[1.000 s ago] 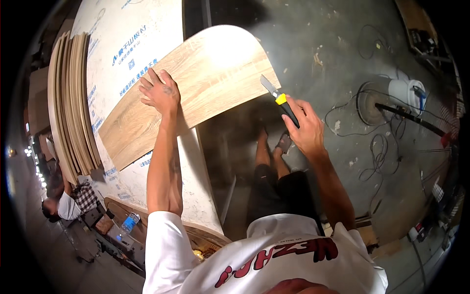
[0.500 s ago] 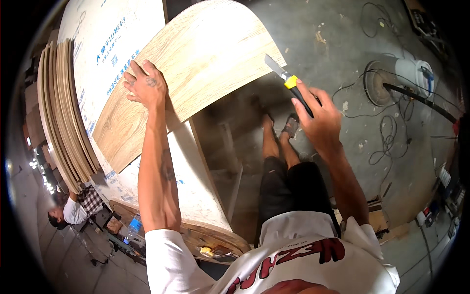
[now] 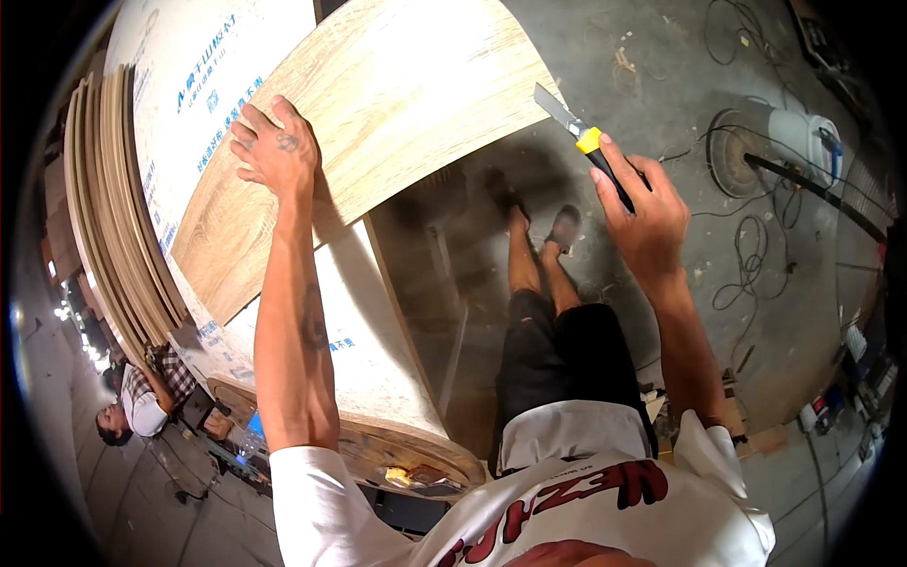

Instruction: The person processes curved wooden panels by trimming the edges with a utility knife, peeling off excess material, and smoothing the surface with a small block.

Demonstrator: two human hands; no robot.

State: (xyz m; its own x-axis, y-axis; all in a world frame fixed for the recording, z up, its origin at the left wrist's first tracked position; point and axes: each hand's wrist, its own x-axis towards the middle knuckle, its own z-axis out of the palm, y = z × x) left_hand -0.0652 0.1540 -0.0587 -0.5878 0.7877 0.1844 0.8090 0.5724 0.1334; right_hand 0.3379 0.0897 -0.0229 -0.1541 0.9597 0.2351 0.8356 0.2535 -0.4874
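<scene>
A curved wood-grain panel [image 3: 406,123] lies over a pale board printed in blue [image 3: 165,123], its right end jutting out above the floor. My left hand [image 3: 279,149] rests on the panel's left part, palm down with its fingers apart. My right hand [image 3: 652,217] grips a utility knife [image 3: 605,161] with a black handle and a yellow collar. The knife's wide blade is out and points up and left. Its tip is beside the panel's right edge; I cannot tell whether they touch.
Several curved wooden pieces [image 3: 99,208] stand stacked at the left, with another person [image 3: 146,397] below them. A round wooden surface [image 3: 416,454] holds a small yellow thing near my body. Right, a white bucket [image 3: 803,146], a dark hose [image 3: 822,198] and loose cables [image 3: 751,265] lie about.
My right hand has moved right and slightly up with the knife, whose tip stays near the panel's edge. My left hand appears slightly farther left, still on the panel. The view has shifted a little.
</scene>
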